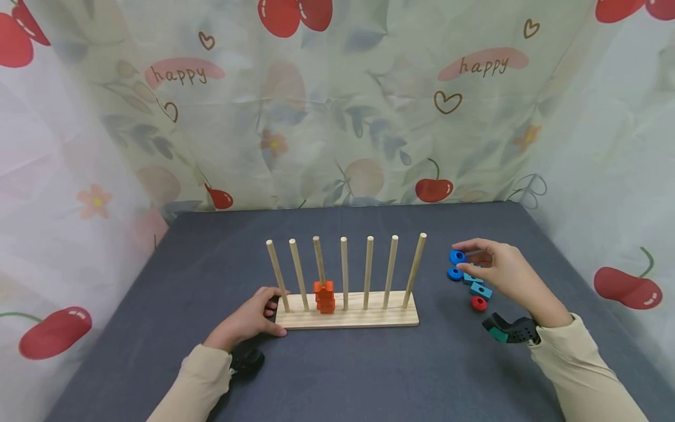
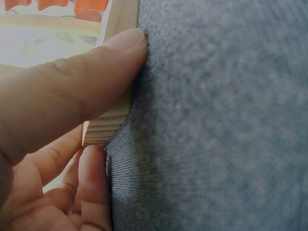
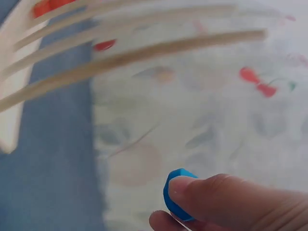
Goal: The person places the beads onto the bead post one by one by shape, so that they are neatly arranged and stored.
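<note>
A wooden base [image 1: 350, 320] with several upright pegs stands mid-table. Orange blocks [image 1: 324, 302] are stacked low on its third peg from the left. My left hand [image 1: 248, 316] grips the base's left end; in the left wrist view the thumb [image 2: 110, 62] lies along the front edge and the other fingers are at the end face. To the right of the base, my right hand [image 1: 508, 271] pinches a blue bead [image 1: 457, 257] with a hole in it, between thumb and finger. The right wrist view shows this blue bead [image 3: 176, 209] partly covered by the thumb.
Under and beside the right hand lie another blue bead [image 1: 454, 274], light blue blocks [image 1: 480, 291] and a red bead [image 1: 479, 303]. The pegs rise tall between the hands. A patterned curtain [image 1: 337, 117] encloses the dark table [image 1: 369, 375] at the back and sides.
</note>
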### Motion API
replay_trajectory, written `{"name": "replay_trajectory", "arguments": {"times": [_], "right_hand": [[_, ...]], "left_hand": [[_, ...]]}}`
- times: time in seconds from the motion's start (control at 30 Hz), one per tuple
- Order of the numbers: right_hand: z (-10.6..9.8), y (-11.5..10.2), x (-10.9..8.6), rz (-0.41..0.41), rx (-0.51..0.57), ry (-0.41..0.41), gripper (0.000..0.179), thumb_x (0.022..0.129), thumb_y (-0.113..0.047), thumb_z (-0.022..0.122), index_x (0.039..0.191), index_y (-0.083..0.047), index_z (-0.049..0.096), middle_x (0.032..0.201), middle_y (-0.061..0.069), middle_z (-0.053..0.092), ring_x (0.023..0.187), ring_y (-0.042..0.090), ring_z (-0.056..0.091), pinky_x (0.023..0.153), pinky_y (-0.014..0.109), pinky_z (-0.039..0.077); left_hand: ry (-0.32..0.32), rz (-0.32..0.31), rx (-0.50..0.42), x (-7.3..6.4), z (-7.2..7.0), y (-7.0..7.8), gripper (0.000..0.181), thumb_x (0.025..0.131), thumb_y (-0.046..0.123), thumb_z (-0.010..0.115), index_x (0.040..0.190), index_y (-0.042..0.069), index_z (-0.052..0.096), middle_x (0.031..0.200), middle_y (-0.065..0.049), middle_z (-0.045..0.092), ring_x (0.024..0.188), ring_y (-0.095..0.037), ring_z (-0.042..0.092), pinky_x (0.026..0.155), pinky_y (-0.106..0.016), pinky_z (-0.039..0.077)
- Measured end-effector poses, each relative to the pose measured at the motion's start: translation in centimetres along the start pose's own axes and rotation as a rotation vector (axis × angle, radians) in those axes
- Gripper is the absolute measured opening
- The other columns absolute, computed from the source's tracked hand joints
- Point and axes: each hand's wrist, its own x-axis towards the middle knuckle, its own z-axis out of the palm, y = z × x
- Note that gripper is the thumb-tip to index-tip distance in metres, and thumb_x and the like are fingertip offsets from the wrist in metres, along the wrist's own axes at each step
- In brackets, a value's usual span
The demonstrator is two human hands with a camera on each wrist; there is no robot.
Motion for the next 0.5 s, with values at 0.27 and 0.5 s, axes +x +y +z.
{"name": "replay_trajectory", "arguments": {"times": [0.27, 0.5], "right_hand": [[-1.0, -3.9, -0.4, -0.168, 0.127, 0.201, 0.037, 0.088, -0.021, 0.071, 0.124, -0.014, 0.064, 0.112, 0.005, 0.066, 0.088, -0.004, 0.064, 0.074, 0.011, 0.05], [-1.0, -7.2, -1.0, -0.297, 0.304, 0.328, 0.038, 0.086, -0.01, 0.072, 0.124, -0.008, 0.064, 0.114, -0.01, 0.064, 0.09, -0.005, 0.065, 0.078, 0.011, 0.049]], "left_hand": [[-0.007, 0.006, 0.0, 0.0, -0.1, 0.0, 0.078, 0.066, 0.009, 0.089, 0.133, 0.008, 0.051, 0.124, -0.013, 0.043, 0.106, -0.025, 0.046, 0.089, -0.038, 0.041], [-0.009, 0.014, 0.003, 0.1, -0.1, -0.1, 0.078, 0.065, 0.009, 0.089, 0.133, 0.007, 0.051, 0.124, -0.014, 0.043, 0.105, -0.025, 0.046, 0.088, -0.036, 0.041]]}}
